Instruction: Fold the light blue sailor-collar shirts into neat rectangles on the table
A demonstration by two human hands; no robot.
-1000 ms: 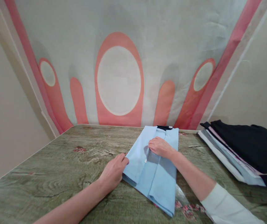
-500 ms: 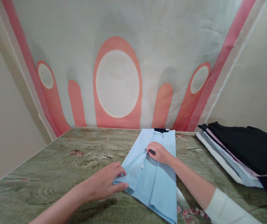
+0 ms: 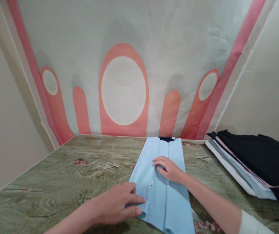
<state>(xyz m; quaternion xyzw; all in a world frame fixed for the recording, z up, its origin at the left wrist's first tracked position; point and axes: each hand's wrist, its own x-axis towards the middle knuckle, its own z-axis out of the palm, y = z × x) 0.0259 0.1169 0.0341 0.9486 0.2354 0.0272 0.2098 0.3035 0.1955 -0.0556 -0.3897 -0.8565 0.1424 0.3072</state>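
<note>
A light blue folded shirt (image 3: 177, 198) lies lengthwise on the table, its dark collar area (image 3: 166, 139) at the far end. A small white tag (image 3: 152, 183) shows near its middle. At the near left edge my left hand (image 3: 120, 203) has the cloth between thumb and fingers. My right hand (image 3: 170, 169) rests on the middle of the shirt, fingers stretched over the overlapping fold and thumb apart. Part of the fold under its palm is hidden and in shadow.
On the right lies a stack of folded clothes (image 3: 259, 156), black on top, with grey, pink and white layers below. The wood-patterned table (image 3: 93, 169) ends at a wall (image 3: 188, 39) with pink and orange shapes.
My left hand has moved right and nearer, along with the shirt's left edge. My right hand has come slightly nearer and its curled fingers have straightened out.
</note>
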